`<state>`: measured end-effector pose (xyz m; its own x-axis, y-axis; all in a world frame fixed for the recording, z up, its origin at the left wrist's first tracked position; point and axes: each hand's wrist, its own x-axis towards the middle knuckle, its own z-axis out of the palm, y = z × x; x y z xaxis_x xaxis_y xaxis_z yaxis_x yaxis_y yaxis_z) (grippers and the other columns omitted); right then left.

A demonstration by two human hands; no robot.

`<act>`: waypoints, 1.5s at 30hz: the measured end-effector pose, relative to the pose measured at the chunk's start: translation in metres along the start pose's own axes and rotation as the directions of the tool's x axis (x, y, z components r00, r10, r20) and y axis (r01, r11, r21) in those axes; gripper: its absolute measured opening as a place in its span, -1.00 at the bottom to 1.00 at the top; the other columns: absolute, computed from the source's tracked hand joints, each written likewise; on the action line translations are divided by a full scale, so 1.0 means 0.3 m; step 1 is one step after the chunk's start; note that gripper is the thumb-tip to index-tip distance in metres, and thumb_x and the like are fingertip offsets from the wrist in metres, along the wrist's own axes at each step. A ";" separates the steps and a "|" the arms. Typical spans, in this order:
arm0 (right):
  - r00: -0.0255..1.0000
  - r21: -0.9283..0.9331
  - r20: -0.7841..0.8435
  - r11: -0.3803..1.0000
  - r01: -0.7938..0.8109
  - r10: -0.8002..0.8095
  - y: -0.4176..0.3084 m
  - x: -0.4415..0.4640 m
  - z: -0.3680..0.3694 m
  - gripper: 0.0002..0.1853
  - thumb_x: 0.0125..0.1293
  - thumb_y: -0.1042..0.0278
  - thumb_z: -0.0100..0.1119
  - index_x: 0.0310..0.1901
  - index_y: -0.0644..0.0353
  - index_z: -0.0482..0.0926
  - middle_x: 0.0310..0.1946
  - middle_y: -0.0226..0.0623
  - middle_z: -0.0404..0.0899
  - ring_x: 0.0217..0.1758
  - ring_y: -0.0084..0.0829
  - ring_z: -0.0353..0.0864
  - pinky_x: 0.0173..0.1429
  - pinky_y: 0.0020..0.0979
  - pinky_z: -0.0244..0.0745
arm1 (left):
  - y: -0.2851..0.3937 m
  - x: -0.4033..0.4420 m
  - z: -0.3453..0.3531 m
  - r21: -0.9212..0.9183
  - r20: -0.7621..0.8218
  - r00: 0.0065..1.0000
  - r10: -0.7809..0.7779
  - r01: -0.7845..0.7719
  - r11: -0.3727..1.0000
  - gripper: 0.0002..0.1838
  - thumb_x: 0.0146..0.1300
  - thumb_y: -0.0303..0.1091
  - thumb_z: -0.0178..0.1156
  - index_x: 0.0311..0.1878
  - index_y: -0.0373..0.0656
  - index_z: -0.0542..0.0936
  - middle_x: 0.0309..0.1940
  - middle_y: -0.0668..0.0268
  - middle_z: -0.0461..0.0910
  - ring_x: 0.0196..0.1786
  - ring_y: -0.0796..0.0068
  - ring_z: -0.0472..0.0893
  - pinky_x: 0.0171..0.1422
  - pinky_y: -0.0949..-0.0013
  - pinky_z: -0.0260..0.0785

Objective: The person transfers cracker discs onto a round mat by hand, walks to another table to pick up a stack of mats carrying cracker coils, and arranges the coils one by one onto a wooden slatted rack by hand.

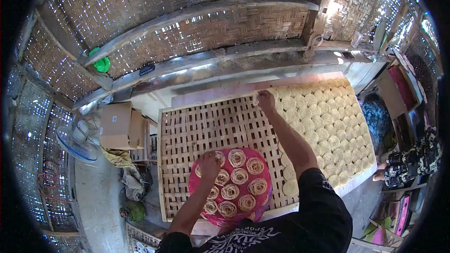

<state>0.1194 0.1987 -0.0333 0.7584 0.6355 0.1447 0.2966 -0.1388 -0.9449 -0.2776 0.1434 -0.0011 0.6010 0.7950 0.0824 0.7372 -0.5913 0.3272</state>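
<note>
A round pink tray (268, 192) holds several loose coiled noodle nests (239, 176) and lies over the near edge of a woven bamboo rack (197, 126). At the tray's upper left, my left hand (209, 165) has its fingers curled against a noodle nest (219, 158), partly covering it. My right arm reaches to the far side of the rack. There my right hand (266, 101) is closed on a small pale noodle nest (256, 98), seen edge-on and partly hidden by the fingers. Flat round noodle cakes (323, 133) lie in close rows just right of this hand.
Behind the rack runs a low wall with a wooden beam (197, 68) under woven bamboo walls. A cardboard box (116, 125) and a blue fan (75, 145) stand at left. Another person's patterned clothing (408, 161) shows at far right.
</note>
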 end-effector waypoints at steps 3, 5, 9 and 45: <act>0.999 -0.094 -0.023 0.994 -0.046 0.044 -0.024 0.043 0.010 -0.78 0.25 0.31 0.20 -0.14 0.22 0.62 -0.31 -0.16 0.66 -0.21 -0.25 0.67 -0.14 -0.24 0.53 | -0.004 0.014 0.009 -0.054 0.027 0.999 -0.038 0.040 0.998 -0.54 0.06 -0.25 0.30 0.06 -0.18 0.58 -0.01 0.09 0.52 0.11 0.02 0.48 0.23 -0.01 0.31; 0.984 -0.402 -0.047 0.899 -0.175 0.171 -0.052 0.031 -0.019 -0.75 0.24 0.28 0.19 -0.09 0.15 0.61 -0.25 -0.12 0.64 -0.16 -0.11 0.67 -0.13 -0.16 0.54 | 0.009 0.032 -0.011 -0.071 0.056 0.993 -0.104 0.108 0.992 -0.56 -0.02 -0.22 0.35 -0.03 -0.15 0.60 -0.04 0.10 0.53 0.09 0.03 0.49 0.23 0.00 0.33; 0.996 -0.402 -0.041 0.912 -0.088 0.078 -0.077 -0.007 -0.067 -0.69 0.23 0.27 0.20 0.01 0.09 0.57 -0.10 -0.10 0.57 -0.09 0.00 0.63 -0.09 -0.07 0.55 | 0.003 0.053 -0.048 -0.087 0.118 0.979 -0.168 0.179 0.980 -0.59 -0.08 -0.18 0.38 -0.15 -0.14 0.60 -0.12 0.09 0.56 0.02 0.00 0.52 0.18 0.03 0.38; 0.855 0.336 0.518 0.918 -0.210 0.006 -0.478 -0.806 -0.175 -0.63 0.36 0.34 0.21 0.14 0.32 0.49 -0.12 -0.24 0.61 -0.07 -0.49 0.57 0.06 -0.42 0.49 | 0.324 0.040 -0.265 -0.781 -0.047 0.995 -0.083 0.015 0.624 -0.81 0.26 -0.38 0.30 -0.12 -0.25 0.69 -0.34 0.22 0.61 -0.32 0.46 0.58 -0.20 0.36 0.43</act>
<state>-0.0760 0.0250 0.0826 0.3497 0.9363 -0.0336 -0.0821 -0.0051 -0.9966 -0.2231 0.1062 0.1065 0.5224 0.8469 0.0994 0.2277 -0.2509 0.9408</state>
